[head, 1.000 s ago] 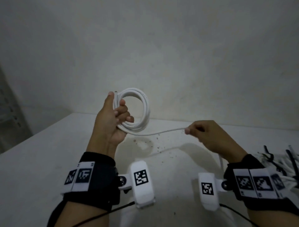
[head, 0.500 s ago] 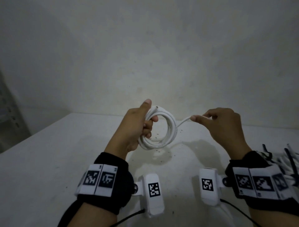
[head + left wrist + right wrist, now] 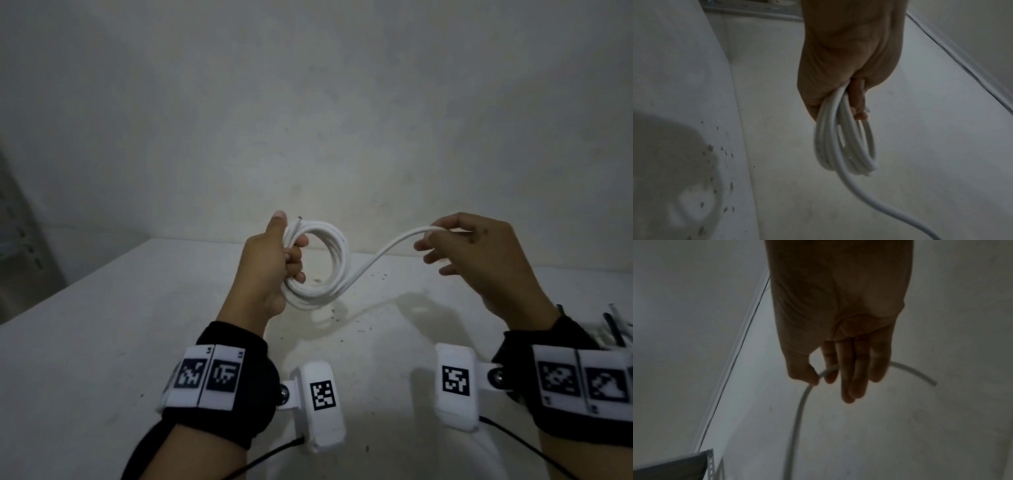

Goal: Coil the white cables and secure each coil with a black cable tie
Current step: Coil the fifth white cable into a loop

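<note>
My left hand [image 3: 274, 260] grips a round coil of white cable [image 3: 337, 267] held upright above the white table [image 3: 102, 342], fingers curled through the loops and thumb up along them. The left wrist view shows the coil [image 3: 849, 146] hanging from that fist [image 3: 849, 73]. A loose tail [image 3: 383, 250] runs from the coil's right side up to my right hand [image 3: 442, 236], which pinches it between thumb and forefinger while the other fingers hang loose. In the right wrist view the tail [image 3: 801, 402] curves away from the pinch [image 3: 818, 378], its free end [image 3: 920, 373] sticking out on the right.
A pile of white cables and black cable ties [image 3: 616, 329] lies at the table's right edge behind my right wrist. A grey metal rack [image 3: 20, 246] stands to the left. The plain wall [image 3: 308, 102] rises just behind the table. Dark specks dot the tabletop under the coil.
My left hand has dropped and come toward the middle with the coil. My right hand has risen and carried the tail up level with the coil's top; the tail now bends in an S.
</note>
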